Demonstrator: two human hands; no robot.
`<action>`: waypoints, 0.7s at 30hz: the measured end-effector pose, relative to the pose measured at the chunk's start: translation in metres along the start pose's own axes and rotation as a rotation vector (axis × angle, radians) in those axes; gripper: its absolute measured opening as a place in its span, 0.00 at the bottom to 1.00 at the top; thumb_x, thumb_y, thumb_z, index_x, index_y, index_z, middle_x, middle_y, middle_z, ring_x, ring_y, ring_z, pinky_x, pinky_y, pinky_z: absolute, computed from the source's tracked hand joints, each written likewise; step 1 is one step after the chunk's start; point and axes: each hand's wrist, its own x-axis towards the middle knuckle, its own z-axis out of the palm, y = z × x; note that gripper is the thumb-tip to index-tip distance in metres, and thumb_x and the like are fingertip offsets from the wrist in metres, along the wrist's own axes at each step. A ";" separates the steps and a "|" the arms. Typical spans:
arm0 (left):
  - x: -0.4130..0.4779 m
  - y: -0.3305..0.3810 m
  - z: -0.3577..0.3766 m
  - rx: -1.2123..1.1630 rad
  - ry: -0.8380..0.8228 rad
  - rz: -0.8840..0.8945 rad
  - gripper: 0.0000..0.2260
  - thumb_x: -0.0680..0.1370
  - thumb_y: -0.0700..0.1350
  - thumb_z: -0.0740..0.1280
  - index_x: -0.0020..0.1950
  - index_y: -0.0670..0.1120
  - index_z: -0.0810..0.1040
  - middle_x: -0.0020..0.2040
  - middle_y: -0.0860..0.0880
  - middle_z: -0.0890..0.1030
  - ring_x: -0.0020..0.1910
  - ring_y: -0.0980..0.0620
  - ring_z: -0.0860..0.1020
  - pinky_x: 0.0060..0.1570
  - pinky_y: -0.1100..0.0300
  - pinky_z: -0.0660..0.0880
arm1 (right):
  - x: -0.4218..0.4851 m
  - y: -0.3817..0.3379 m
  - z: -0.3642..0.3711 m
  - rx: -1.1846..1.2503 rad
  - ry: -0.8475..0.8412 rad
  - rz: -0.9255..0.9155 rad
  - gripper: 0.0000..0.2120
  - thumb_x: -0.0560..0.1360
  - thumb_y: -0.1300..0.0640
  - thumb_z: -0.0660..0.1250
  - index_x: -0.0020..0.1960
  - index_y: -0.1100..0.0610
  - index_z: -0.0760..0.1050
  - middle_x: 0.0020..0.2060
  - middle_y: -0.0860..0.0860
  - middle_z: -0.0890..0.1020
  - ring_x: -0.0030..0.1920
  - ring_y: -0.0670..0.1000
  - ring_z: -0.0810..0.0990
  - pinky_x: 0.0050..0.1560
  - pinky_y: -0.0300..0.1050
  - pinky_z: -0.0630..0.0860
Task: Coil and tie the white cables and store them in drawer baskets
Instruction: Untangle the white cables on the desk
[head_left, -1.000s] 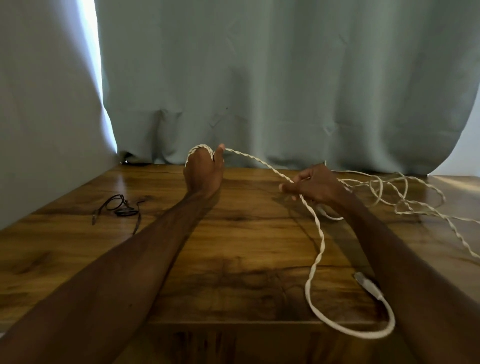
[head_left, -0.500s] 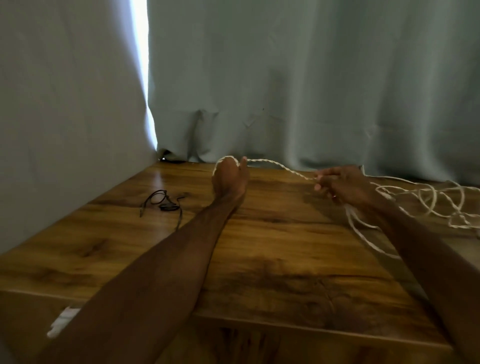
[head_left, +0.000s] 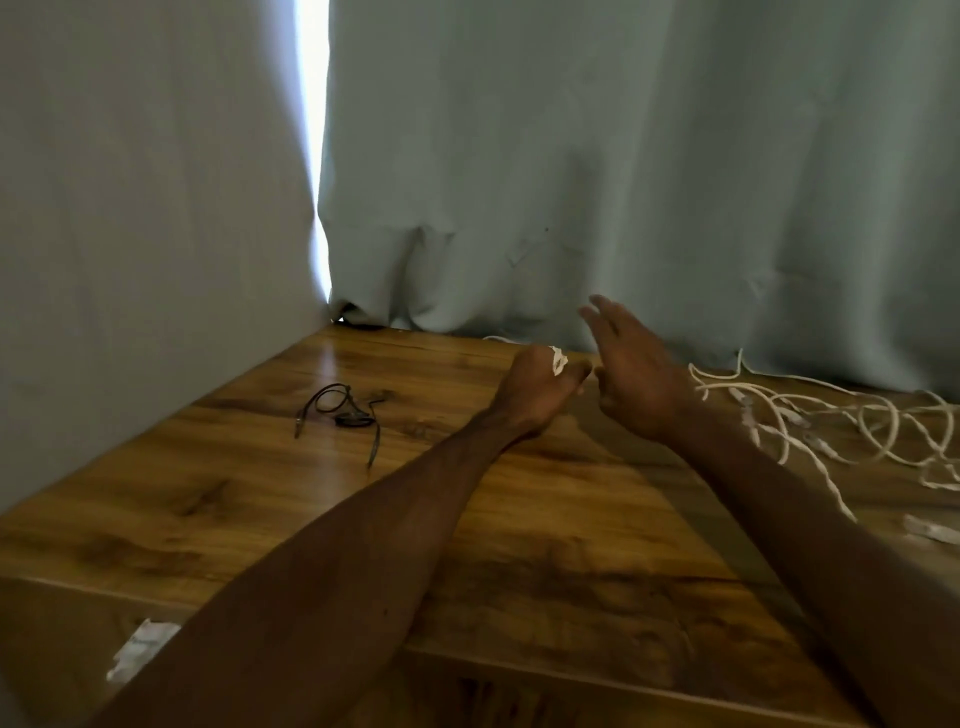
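Dim, motion-blurred view; daylight glares through the curtain gap (head_left: 313, 156), glinting on the table (head_left: 332, 364).

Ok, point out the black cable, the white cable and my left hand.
black cable (head_left: 355, 420): head view, on the dark clump of its loop.
white cable (head_left: 724, 386): head view, on a loose strand of the tangle.
left hand (head_left: 535, 387): head view, on the back of the hand, gripping cable wraps.

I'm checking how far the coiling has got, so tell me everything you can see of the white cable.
The white cable looks thin and twisted, like braided cord. A small bunch of it shows at the left hand, gripped between thumb and fingers. The rest lies in a loose tangle of loops on the wooden table, right of the right hand, near the curtain.
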 end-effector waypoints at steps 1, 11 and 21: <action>-0.002 0.004 0.000 -0.081 -0.037 -0.004 0.17 0.80 0.48 0.68 0.34 0.41 0.80 0.27 0.47 0.78 0.27 0.51 0.76 0.31 0.52 0.71 | 0.001 0.002 0.004 0.068 -0.012 -0.021 0.32 0.72 0.60 0.68 0.76 0.63 0.68 0.74 0.63 0.70 0.75 0.64 0.68 0.73 0.61 0.67; -0.008 0.024 -0.008 -0.457 -0.316 -0.256 0.16 0.80 0.50 0.69 0.33 0.50 0.72 0.26 0.52 0.65 0.23 0.54 0.60 0.26 0.62 0.56 | -0.012 0.047 0.010 0.377 0.212 0.014 0.10 0.84 0.53 0.64 0.47 0.53 0.81 0.37 0.45 0.80 0.39 0.43 0.77 0.40 0.40 0.68; -0.011 0.035 0.003 -0.631 -0.585 -0.409 0.18 0.85 0.53 0.60 0.36 0.50 0.70 0.24 0.57 0.62 0.20 0.59 0.58 0.20 0.65 0.56 | -0.011 0.054 0.011 0.287 0.311 -0.029 0.16 0.83 0.45 0.60 0.51 0.53 0.82 0.43 0.48 0.83 0.43 0.48 0.78 0.44 0.54 0.76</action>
